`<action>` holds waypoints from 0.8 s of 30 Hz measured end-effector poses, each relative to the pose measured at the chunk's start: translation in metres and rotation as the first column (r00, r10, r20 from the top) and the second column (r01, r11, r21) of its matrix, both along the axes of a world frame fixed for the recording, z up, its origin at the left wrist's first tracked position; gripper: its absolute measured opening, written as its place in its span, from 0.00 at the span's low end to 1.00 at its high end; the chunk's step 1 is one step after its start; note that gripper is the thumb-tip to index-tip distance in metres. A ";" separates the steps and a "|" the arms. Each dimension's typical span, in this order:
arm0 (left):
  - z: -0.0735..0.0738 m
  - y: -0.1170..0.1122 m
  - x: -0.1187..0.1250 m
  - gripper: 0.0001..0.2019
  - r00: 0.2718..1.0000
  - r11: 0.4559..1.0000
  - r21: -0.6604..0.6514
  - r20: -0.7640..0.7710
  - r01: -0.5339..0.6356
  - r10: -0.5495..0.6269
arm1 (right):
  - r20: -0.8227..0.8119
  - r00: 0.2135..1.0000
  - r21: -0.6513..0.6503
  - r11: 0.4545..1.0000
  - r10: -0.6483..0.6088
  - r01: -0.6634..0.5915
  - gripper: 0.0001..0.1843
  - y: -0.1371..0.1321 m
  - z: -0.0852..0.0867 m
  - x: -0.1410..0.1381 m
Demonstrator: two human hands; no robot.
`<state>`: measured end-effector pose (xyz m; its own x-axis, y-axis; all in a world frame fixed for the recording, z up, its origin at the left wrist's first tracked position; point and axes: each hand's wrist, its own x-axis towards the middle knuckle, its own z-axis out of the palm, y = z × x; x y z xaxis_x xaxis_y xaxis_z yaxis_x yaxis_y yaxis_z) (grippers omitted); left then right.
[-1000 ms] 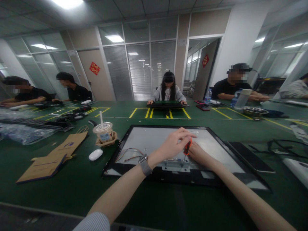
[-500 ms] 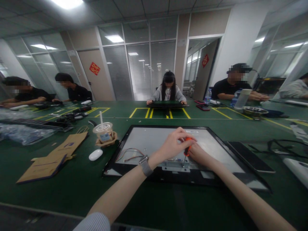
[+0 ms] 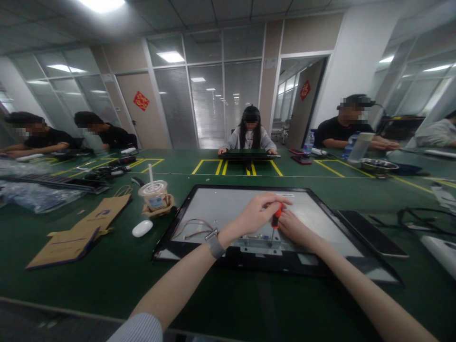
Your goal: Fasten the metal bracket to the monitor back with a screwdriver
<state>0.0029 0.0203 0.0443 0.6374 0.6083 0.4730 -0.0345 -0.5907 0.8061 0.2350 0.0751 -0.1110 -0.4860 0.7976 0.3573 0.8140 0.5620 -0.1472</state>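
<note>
Lying flat on green-covered table (image 3: 107,285), centre-front: large black-framed display panel with grey metal back (image 3: 221,204). Broad, thin, stiff, probably fragile; best taken by frame edges, not by loose coloured wires (image 3: 192,227). Small orange-handled screwdriver (image 3: 276,219) upright over silver metal bracket (image 3: 263,247): light, slim. Left hand (image 3: 256,213) curled shut round handle; right hand (image 3: 295,228) touching its lower part, grip unclear.

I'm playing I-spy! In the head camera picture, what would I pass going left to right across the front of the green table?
Brown paper bag → white mouse → wristwatch → left hand gripping the orange screwdriver → right hand → flat black slab.
</note>
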 end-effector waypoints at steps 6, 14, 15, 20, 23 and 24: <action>-0.005 0.001 0.003 0.10 0.999 1.000 0.012 0.027 -0.025 0.025 | 0.022 0.999 -0.037 0.999 -0.038 0.039 0.18 -0.004 0.005 -0.004; -0.004 0.000 0.002 0.10 0.996 0.995 0.059 0.047 -0.077 0.074 | 0.002 1.000 0.011 1.000 -0.003 0.003 0.21 -0.005 0.009 -0.005; -0.003 0.000 0.002 0.11 0.996 0.995 0.055 0.040 -0.080 0.078 | 0.014 1.000 0.002 1.000 -0.010 0.010 0.21 -0.005 0.008 -0.004; -0.005 0.001 0.002 0.14 0.997 0.996 0.045 0.021 -0.079 0.078 | 0.048 0.998 -0.021 0.999 -0.029 0.030 0.22 -0.004 0.005 -0.003; -0.007 0.002 0.003 0.15 0.997 0.998 0.021 0.032 -0.064 0.063 | 0.048 0.998 -0.009 1.000 -0.028 0.029 0.22 -0.002 0.004 -0.002; -0.008 0.002 0.004 0.14 0.998 0.999 0.002 0.034 -0.055 0.055 | 0.046 0.999 -0.006 1.000 -0.023 0.023 0.22 -0.002 0.003 -0.002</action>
<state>0.0067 0.0222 0.0365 0.5869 0.6402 0.4957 -0.0292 -0.5951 0.8031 0.2328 0.0731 -0.1078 -0.4832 0.8109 0.3302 0.8327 0.5421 -0.1128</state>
